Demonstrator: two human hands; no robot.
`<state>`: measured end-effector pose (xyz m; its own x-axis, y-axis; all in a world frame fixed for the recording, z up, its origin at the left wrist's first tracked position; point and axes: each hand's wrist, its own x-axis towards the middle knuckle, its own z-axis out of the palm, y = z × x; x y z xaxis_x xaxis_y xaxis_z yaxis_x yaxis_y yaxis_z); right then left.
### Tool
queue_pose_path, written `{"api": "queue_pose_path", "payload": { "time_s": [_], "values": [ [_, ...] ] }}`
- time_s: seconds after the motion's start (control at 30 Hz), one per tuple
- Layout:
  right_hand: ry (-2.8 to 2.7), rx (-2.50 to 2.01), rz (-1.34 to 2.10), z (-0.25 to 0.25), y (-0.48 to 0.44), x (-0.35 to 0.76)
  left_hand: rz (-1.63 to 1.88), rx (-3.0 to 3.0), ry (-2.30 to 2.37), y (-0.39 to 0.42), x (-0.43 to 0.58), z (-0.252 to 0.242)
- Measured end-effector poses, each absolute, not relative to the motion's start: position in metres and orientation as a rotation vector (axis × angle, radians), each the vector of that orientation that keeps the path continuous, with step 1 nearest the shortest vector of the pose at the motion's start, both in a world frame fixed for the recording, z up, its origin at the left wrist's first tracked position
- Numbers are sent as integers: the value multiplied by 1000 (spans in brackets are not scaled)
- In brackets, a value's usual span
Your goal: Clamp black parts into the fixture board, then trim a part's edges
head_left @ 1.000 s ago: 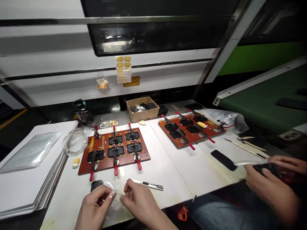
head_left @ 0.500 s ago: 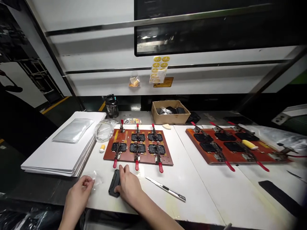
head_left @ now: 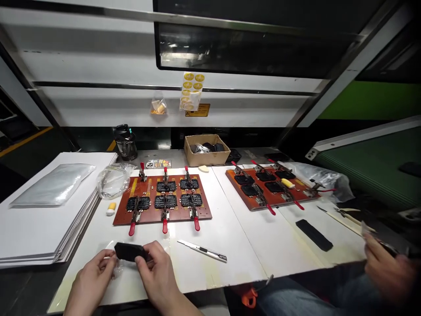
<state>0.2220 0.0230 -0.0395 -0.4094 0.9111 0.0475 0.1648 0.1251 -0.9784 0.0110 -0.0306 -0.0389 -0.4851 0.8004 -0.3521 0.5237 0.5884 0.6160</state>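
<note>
Up close, near the front edge of the white table (head_left: 230, 245), both of my hands were on a small black case (head_left: 129, 251). Left hand (head_left: 90, 278) had its fingertips closed on the case's left end, with a bit of clear plastic film (head_left: 115, 268) crumpled under them. Right hand (head_left: 157, 274) pinched the case's right end between thumb and fingers. Case was held just above the table surface, lying roughly level; I could not tell whether it touched the top.

Just beyond the hands sat a red-brown clamp board (head_left: 162, 202) with six black parts in two rows and three red-handled clamps along its near edge. A box cutter (head_left: 201, 250) lay flat to the right of my right hand, apart from it. Left of the board: a clear plastic bag (head_left: 112, 181), a small yellow and white piece (head_left: 111, 208), and a stack of white sheets (head_left: 36, 228) with a silvery pouch (head_left: 52, 184) on top.

Farther right, a second clamp board (head_left: 268, 184) and a black strip (head_left: 314, 235). A cardboard box (head_left: 207, 150) stood at the back. A co-worker's hand (head_left: 388, 267) showed at the far right edge, blurred, holding something I could not make out.
</note>
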Motion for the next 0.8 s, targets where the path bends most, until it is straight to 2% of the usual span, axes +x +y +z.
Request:
{"api": "queue_pose_path", "payload": {
  "time_s": [0.13,0.27,0.5,0.67,0.8],
  "values": [
    [-2016,-1130,1127,-43,19,216,575,1196,2294,-37,14,-36],
    [-2067,-1171,1149,-36,22,212,595,1212,2311,-46,12,-35],
    [-2047,-1081,1479,-19,22,213,796,1082,2217,-59,16,-32],
    [-1949,-985,1977,-5,27,219,968,1303,2117,-78,49,5],
    [-1861,-958,2056,-11,27,205,964,1358,2057,-85,68,25]
  ]
}}
